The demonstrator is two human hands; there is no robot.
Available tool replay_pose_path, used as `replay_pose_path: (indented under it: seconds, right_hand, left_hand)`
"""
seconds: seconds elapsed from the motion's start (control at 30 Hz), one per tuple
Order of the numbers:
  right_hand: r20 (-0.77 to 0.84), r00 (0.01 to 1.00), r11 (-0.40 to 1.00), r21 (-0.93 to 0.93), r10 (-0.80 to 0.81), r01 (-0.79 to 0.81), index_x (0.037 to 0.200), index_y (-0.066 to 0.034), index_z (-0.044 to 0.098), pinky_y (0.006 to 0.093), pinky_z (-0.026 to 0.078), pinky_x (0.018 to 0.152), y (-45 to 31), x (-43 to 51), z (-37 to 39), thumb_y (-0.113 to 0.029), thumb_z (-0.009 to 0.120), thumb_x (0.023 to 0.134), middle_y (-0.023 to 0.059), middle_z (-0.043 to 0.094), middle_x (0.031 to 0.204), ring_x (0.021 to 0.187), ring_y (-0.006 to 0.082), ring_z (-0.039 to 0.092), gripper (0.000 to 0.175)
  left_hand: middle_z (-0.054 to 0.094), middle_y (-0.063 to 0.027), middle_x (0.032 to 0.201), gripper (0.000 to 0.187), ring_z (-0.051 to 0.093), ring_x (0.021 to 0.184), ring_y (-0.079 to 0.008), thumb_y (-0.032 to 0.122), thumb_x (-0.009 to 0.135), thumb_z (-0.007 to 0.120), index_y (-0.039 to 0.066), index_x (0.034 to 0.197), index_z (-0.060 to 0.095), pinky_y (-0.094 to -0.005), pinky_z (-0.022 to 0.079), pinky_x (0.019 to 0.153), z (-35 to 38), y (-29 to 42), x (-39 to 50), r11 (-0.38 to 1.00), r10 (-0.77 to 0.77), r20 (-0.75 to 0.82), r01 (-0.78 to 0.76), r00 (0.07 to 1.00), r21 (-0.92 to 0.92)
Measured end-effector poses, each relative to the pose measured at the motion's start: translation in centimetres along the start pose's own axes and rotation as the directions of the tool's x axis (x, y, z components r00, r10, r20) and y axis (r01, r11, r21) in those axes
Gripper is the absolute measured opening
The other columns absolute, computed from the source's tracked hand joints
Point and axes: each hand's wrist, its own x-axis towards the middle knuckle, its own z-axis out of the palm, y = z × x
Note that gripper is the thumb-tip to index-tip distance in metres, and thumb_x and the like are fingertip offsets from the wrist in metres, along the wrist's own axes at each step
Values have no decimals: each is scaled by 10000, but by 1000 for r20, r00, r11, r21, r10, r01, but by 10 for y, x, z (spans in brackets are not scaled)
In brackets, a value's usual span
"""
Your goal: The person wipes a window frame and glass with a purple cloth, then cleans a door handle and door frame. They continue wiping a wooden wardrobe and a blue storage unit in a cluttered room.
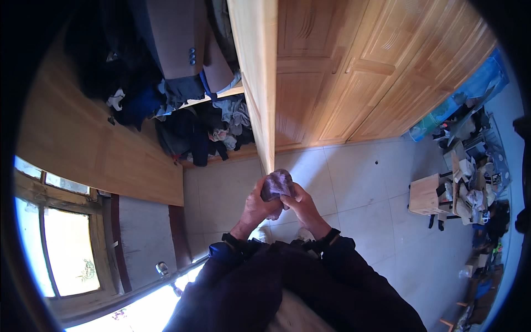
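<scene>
Both of my hands meet in front of my body around a bunched purple-grey cloth [278, 183]. My left hand [258, 204] grips it from the left side, and my right hand [305, 204] pinches it from the right with the thumb on top. A small end of the cloth pokes out below my fingers. Just beyond the cloth stands the edge of an open wooden wardrobe door [265, 124]. Dark bands circle both wrists.
Jackets [176, 41] hang in the open wardrobe at left, above a heap of clothes [224, 124]. Closed wardrobe doors [307, 99] run to the right. A cluttered desk [427, 199] stands at far right. A window [68, 249] and bright doorway lie at lower left, over a tiled floor [365, 216].
</scene>
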Motion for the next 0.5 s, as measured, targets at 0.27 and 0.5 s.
replay_pose_path:
  seconds: [0.27, 0.5]
  right_hand:
    - [5, 990, 934, 332, -139, 129, 1361, 58, 544, 329, 550, 891, -35, 17, -70, -38, 699, 936, 103, 697, 1161, 1026, 176, 679, 463]
    - [64, 996, 936, 349, -60, 34, 1284, 49, 580, 342, 524, 947, -52, 15, -98, -55, 715, 943, 103, 708, 1136, 1036, 168, 676, 381]
  left_hand:
    - [651, -89, 1254, 612, 614, 1143, -185, 173, 940, 762, -17, 1458, 498, -328, 482, 1028, 42, 9, 22, 835, 28, 150, 59, 988, -547]
    - [639, -82, 1271, 552, 605, 1168, -203, 253, 1000, 698, -2, 1445, 494, -372, 460, 1064, 69, 19, 25, 823, 7, 155, 82, 988, -562]
